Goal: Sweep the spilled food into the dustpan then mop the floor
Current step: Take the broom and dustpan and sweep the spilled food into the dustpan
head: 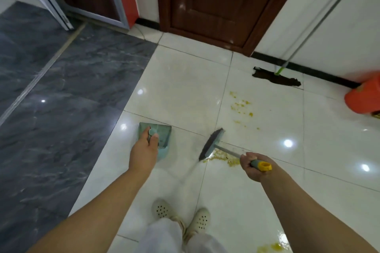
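Note:
My left hand (pixel 144 150) grips the handle of a pale green dustpan (pixel 162 135) held low over the white tiles. My right hand (pixel 253 167) grips the grey and yellow handle of a small broom (pixel 211 144), whose dark bristles touch the floor to the right of the dustpan. Yellow spilled food (pixel 224 157) lies in a heap just behind the broom head. More crumbs (pixel 240 104) are scattered farther away, and a yellow smear (pixel 271 247) lies by my right arm. A mop (pixel 276 77) with a dark pad and green neck leans on the wall.
An orange bucket (pixel 364 96) lies tipped at the right edge. A brown door (pixel 216 2) stands ahead, and dark grey tiles (pixel 51 88) cover the left. My feet in pale perforated shoes (pixel 181 214) stand below the hands.

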`<state>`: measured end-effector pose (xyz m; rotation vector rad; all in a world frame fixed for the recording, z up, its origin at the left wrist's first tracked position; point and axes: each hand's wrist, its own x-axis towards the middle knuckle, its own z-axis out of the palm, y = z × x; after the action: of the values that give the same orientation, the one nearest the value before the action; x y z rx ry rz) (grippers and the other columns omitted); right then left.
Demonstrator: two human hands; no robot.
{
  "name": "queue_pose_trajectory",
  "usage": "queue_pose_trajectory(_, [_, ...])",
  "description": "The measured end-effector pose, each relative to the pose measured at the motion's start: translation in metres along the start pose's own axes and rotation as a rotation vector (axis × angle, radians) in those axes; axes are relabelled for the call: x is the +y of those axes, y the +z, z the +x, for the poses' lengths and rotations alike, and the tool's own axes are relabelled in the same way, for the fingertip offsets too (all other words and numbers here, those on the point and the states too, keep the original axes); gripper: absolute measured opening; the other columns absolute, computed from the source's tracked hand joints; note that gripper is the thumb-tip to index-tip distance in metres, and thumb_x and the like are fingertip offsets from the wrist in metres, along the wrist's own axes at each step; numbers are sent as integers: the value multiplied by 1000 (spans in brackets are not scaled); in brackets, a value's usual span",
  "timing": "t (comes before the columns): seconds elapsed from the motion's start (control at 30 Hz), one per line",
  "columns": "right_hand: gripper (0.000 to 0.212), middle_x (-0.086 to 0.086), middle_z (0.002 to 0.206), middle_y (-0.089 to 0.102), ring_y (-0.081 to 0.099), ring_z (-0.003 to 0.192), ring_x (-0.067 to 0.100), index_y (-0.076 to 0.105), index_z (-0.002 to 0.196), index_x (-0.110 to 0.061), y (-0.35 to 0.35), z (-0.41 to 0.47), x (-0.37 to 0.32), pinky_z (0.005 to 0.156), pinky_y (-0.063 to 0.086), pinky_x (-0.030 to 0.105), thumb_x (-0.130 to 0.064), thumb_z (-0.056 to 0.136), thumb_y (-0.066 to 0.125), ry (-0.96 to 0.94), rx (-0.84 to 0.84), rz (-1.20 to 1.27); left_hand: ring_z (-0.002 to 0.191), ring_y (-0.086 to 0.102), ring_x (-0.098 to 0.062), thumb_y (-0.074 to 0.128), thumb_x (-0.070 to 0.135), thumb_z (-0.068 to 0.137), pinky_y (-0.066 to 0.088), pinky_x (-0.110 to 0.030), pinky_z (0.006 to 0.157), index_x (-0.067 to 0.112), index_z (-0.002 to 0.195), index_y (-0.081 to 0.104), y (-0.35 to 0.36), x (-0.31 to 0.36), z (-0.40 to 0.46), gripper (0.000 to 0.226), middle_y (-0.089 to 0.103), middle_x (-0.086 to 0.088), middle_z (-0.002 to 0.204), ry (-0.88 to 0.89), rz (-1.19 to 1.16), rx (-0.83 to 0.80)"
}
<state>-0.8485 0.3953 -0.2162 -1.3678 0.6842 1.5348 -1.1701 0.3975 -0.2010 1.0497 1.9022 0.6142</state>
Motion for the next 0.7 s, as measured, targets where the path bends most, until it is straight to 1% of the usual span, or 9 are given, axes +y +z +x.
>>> queue_pose_trajectory(0.03, [24,14,73,46,37,23,12,38,127,-7,-7,-6,-6,27,35,13,-10,104,34,-6,0,-25,102,62,-34,36,39,99,50,-42,91,22,142,41,5,2,-3,46,64,-12,117,1,1,-7])
queue_pose_trajectory(0.1, [15,7,70,39,37,26,10,39,112,-2,-21,-15,-15,27,35,13,-13,105,34,5,-10,-43,103,61,-34,35,40,99,50,-40,89,22,142,40,15,6,-10,47,64,-15,116,10,16,-11])
queue_pose_trajectory(0.2, [24,4,60,38,36,32,8,44,86,-6,-40,-25,-27,30,37,14,-16,105,32,60,-31,-57,101,60,-34,34,42,99,49,-38,85,22,142,40,25,11,-19,48,64,-20,110,16,45,2])
queue_pose_trajectory(0.27, [22,6,45,40,37,28,9,43,86,-5,-48,-33,-31,32,37,12,-13,103,32,104,-61,-89,100,61,-34,33,41,99,49,-39,85,20,142,41,29,13,-24,48,64,-20,110,15,48,7])
queue_pose_trajectory(0.3, [18,6,43,39,38,27,10,42,90,-3,-50,-36,-31,32,37,12,-11,102,33,126,-77,-104,101,60,-34,33,41,99,50,-40,86,19,141,41,30,14,-26,48,64,-20,110,15,52,8])
queue_pose_trajectory(0.37, [9,5,49,38,38,26,10,42,97,-2,-52,-39,-28,29,36,12,-6,100,34,161,-103,-127,102,60,-36,32,41,99,50,-42,87,17,139,43,33,17,-31,48,64,-21,111,14,60,17])
queue_pose_trajectory(0.47, [5,4,58,35,38,26,10,41,97,0,-50,-38,-14,27,35,11,-1,97,36,224,-133,-179,101,60,-37,34,40,99,51,-43,86,20,140,42,35,22,-36,47,63,-20,109,-8,43,43])
queue_pose_trajectory(0.57, [5,8,54,39,39,26,11,43,93,3,-47,-31,4,27,36,12,0,96,39,321,-168,-249,102,59,-37,34,39,99,52,-45,87,21,140,42,34,24,-41,45,62,-20,110,-25,42,73])
queue_pose_trajectory(0.7, [8,11,47,42,40,25,13,44,89,0,-46,-16,28,26,35,13,-2,97,40,445,-188,-321,100,60,-40,34,41,99,52,-47,85,19,137,44,35,22,-48,46,63,-23,107,-25,59,120])
